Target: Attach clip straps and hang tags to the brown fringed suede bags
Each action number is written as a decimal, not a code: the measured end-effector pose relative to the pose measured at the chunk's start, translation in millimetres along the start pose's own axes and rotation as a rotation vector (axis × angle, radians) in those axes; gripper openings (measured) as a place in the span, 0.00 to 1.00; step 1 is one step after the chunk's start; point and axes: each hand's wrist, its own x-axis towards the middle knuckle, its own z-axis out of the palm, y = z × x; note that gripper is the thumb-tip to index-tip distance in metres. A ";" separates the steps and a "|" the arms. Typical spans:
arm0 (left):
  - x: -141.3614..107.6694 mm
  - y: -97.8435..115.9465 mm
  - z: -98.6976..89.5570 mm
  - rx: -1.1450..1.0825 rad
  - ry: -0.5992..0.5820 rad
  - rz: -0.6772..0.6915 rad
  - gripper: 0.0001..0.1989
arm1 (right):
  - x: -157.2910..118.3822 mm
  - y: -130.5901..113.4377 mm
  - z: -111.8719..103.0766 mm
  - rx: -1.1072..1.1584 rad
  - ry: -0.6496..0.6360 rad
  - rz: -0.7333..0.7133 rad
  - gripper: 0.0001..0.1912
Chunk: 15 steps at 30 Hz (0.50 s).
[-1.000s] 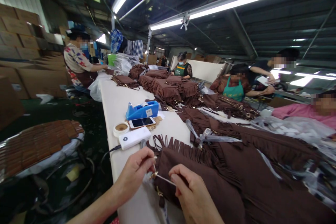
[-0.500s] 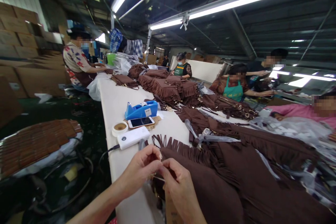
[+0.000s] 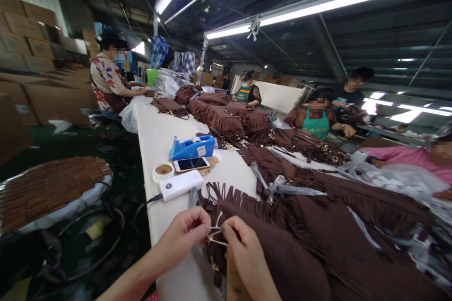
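Note:
My left hand and my right hand are close together over the near table edge. Both pinch a thin white string, which crosses and loops between the fingertips. Under my right hand hangs a tan cardboard tag. Gold-coloured metal hardware shows just below the string, beside the tag. A dark brown fringed bag lies to the right, partly behind my right hand. How the string joins the tag is hidden by my fingers.
On the white table are a blue tape dispenser, a phone, a tape roll and a white power bank with a cable. Brown fringed bags are piled beyond. Several co-workers sit around. A stool stands left.
My hands have drawn slightly apart, so the white string now shows between them. The view has shifted a little. A co-worker at the far right has moved an arm.

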 end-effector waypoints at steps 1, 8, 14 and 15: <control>0.4 -2.7 -0.5 -0.086 -0.047 -0.037 0.13 | 0.9 1.4 -0.1 0.016 -0.018 0.022 0.15; 5.9 -14.2 2.7 -0.541 -0.133 -0.188 0.21 | -6.1 -1.8 -10.0 0.692 -0.272 0.344 0.12; 7.0 -17.1 0.2 -0.672 -0.045 -0.244 0.22 | -8.7 0.1 -26.5 1.064 -0.161 0.411 0.20; 6.7 -17.5 0.3 -0.663 -0.036 -0.247 0.21 | -8.4 0.0 -26.7 1.075 -0.158 0.399 0.23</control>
